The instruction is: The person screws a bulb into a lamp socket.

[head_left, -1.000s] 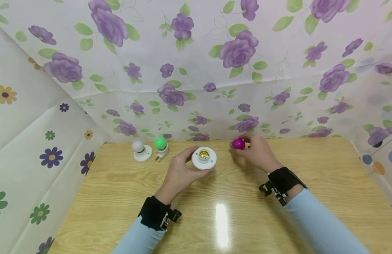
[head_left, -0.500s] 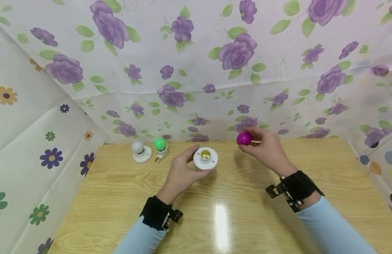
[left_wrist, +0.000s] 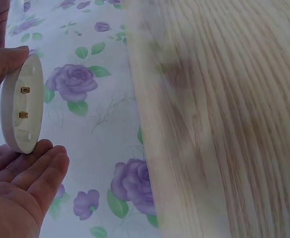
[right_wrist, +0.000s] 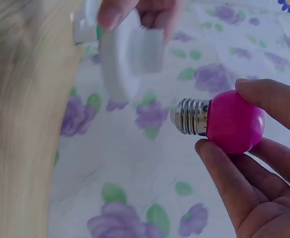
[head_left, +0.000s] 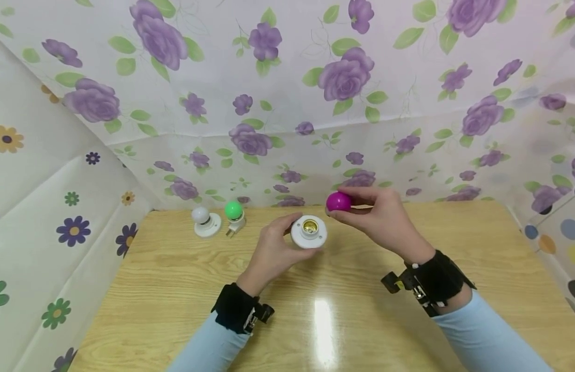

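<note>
My left hand grips a round white lamp socket lifted off the wooden table; its brass throat faces up. In the left wrist view my thumb and fingers clamp the socket's rim, with its underside showing. My right hand pinches a magenta bulb just above and right of the socket. The right wrist view shows the bulb with its metal screw base pointing toward the socket.
At the back left of the table stand a white bulb in a white socket and a green bulb in a plug adapter. Floral sheeting walls in the back and both sides.
My right hand lifted the magenta bulb off the table and carried it left toward the socket. My left hand raised the socket slightly and shifted it right.
</note>
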A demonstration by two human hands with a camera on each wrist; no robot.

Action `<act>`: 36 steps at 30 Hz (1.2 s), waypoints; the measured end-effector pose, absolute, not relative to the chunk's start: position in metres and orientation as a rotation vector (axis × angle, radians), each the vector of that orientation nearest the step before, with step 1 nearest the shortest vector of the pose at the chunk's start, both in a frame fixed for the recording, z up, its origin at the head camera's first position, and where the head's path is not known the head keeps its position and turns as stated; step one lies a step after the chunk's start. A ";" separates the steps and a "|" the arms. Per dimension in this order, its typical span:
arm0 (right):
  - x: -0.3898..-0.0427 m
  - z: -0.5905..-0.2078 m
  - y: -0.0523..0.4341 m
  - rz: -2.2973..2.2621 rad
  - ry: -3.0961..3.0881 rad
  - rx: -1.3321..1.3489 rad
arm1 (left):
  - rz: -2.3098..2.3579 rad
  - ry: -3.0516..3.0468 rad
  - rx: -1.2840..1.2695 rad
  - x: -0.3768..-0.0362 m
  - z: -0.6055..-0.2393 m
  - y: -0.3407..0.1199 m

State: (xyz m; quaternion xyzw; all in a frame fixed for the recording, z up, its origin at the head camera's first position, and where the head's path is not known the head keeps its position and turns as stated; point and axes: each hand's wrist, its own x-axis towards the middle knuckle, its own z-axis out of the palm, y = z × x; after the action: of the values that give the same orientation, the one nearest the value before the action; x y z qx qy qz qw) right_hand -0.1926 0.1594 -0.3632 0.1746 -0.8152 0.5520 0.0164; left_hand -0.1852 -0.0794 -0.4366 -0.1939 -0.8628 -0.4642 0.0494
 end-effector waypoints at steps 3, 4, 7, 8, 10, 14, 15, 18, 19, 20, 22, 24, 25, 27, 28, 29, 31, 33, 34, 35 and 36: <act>-0.188 -0.358 0.153 1.739 -2.535 0.586 | -1.421 -2.625 -0.611 -0.185 -0.436 -0.077; -0.187 -0.357 0.151 1.751 -2.535 0.598 | -1.426 -2.625 -0.620 -0.185 -0.436 -0.076; -0.184 -0.355 0.146 1.779 -2.539 0.632 | -1.429 -2.627 -0.649 -0.185 -0.436 -0.073; -0.184 -0.354 0.145 1.779 -2.538 0.643 | -1.426 -2.629 -0.661 -0.185 -0.436 -0.072; -0.183 -0.354 0.142 1.776 -2.531 0.666 | -1.418 -2.636 -0.683 -0.185 -0.437 -0.070; -0.182 -0.354 0.139 1.741 -2.520 0.716 | -1.400 -2.648 -0.714 -0.184 -0.437 -0.068; -0.182 -0.355 0.139 1.731 -2.526 0.719 | -1.398 -2.649 -0.720 -0.184 -0.437 -0.068; -0.181 -0.357 0.139 1.722 -2.551 0.717 | -1.402 -2.648 -0.730 -0.183 -0.436 -0.066; -0.181 -0.357 0.139 1.728 -2.563 0.710 | -1.404 -2.647 -0.731 -0.183 -0.436 -0.065; -0.181 -0.358 0.139 1.731 -2.577 0.700 | -1.406 -2.644 -0.732 -0.183 -0.436 -0.065; -0.180 -0.359 0.139 1.729 -2.602 0.689 | -1.404 -2.641 -0.730 -0.183 -0.436 -0.064; -0.180 -0.359 0.140 1.724 -2.617 0.684 | -1.407 -2.634 -0.727 -0.183 -0.436 -0.063; -0.180 -0.360 0.141 1.704 -2.623 0.684 | -1.409 -2.629 -0.726 -0.183 -0.436 -0.063; -0.180 -0.361 0.141 1.667 -2.633 0.693 | -1.425 -2.616 -0.726 -0.183 -0.435 -0.063; -0.180 -0.362 0.141 1.653 -2.638 0.696 | -1.431 -2.611 -0.726 -0.183 -0.435 -0.062; -0.180 -0.362 0.141 1.642 -2.642 0.698 | -1.436 -2.609 -0.726 -0.182 -0.435 -0.062; -0.179 -0.363 0.140 1.620 -2.653 0.700 | -1.443 -2.607 -0.729 -0.182 -0.436 -0.062; -0.177 -0.362 0.138 1.633 -2.649 0.703 | -1.439 -2.610 -0.730 -0.182 -0.436 -0.061; -0.176 -0.360 0.137 1.634 -2.645 0.703 | -1.437 -2.611 -0.729 -0.182 -0.436 -0.061; -0.174 -0.358 0.136 1.637 -2.641 0.702 | -1.436 -2.609 -0.729 -0.182 -0.437 -0.061; -0.172 -0.356 0.135 1.640 -2.633 0.702 | -1.438 -2.603 -0.730 -0.182 -0.437 -0.060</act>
State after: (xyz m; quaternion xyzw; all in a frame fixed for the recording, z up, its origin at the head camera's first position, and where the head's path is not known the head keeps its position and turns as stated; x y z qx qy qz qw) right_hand -0.1716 0.1350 -0.3563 0.2207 -0.8276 0.5157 -0.0194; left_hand -0.1817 -0.0605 -0.4368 -0.2382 -0.8494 -0.4692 0.0396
